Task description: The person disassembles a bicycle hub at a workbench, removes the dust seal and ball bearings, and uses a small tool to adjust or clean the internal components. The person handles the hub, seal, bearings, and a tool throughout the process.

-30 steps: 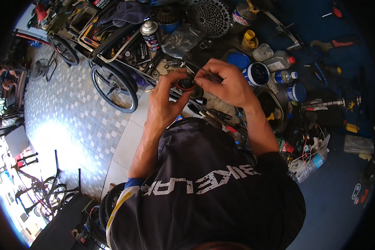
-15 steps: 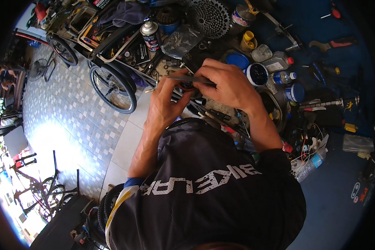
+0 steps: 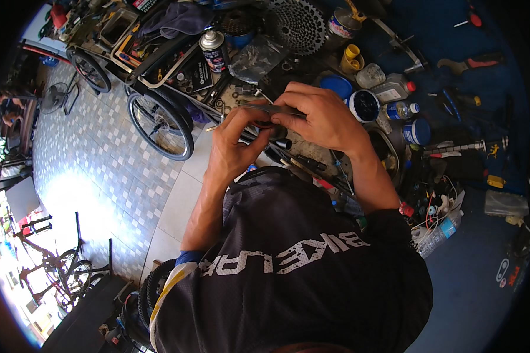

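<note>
Both of my hands meet above the cluttered workbench [image 3: 303, 146]. My left hand [image 3: 234, 146] is closed around a small round dark part with a reddish edge [image 3: 264, 125]; the fingers cover much of it. In my right hand [image 3: 323, 117], pinched between thumb and fingers, is a thin flat metal tool [image 3: 266, 108] resembling a file. It lies across the top of the round part and reaches over my left fingers. Whether the tool touches the part cannot be made out. A black tube end [image 3: 284, 143] lies just below the hands.
Beyond my hands stand a spray can [image 3: 212, 52], a clear bag of small parts [image 3: 256, 59] and a large bicycle cassette [image 3: 297, 26]. An opened tub [image 3: 363, 106] and a blue lid [image 3: 335, 86] sit near my right hand. Bicycle wheels [image 3: 159, 125] stand at left.
The flat tool has tilted and moved slightly over the round part, with my right fingers shifting a little. My left hand stays almost in place.
</note>
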Demonstrator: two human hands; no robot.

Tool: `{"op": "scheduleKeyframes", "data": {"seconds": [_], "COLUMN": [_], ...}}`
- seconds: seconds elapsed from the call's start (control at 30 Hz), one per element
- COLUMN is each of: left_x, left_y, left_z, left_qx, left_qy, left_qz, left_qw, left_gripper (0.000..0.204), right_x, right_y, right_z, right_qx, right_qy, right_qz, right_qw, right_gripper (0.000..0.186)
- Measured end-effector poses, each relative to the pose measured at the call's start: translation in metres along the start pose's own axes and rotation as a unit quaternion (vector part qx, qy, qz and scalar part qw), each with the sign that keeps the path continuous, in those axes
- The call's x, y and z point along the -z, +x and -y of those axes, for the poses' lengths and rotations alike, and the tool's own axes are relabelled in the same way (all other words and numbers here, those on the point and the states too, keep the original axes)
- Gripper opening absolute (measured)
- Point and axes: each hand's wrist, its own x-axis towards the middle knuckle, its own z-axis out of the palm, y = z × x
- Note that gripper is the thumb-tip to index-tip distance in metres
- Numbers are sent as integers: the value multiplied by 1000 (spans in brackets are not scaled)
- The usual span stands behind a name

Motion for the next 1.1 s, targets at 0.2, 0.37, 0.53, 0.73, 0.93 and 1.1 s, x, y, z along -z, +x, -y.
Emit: {"op": "scheduleKeyframes", "data": {"seconds": [0.2,0.37,0.53,0.73,0.93,1.1], "left_x": [-5,1,3,0,-1,-1], "left_y": [-3,-3,0,4,3,3], "left_z": [15,25,24,21,18,14], "left_qx": [41,70,78,70,74,86], "left_qy": [-197,-284,-303,-295,-284,-265], "left_qz": [-11,6,11,10,-2,-19], "left_qw": [979,956,950,953,956,960], "left_gripper": [34,34,35,34,35,34], "right_x": [9,22,28,27,27,30], "right_y": [-8,-27,-38,-36,-34,-33], "right_z": [0,-7,-3,1,3,-5], "right_qx": [-42,-21,-57,-53,-50,-66], "right_qy": [61,66,3,-23,-50,43], "right_qz": [-34,-49,22,32,24,5], "right_qw": [997,996,998,998,997,997], "right_gripper": [32,30,21,21,22,31]}}
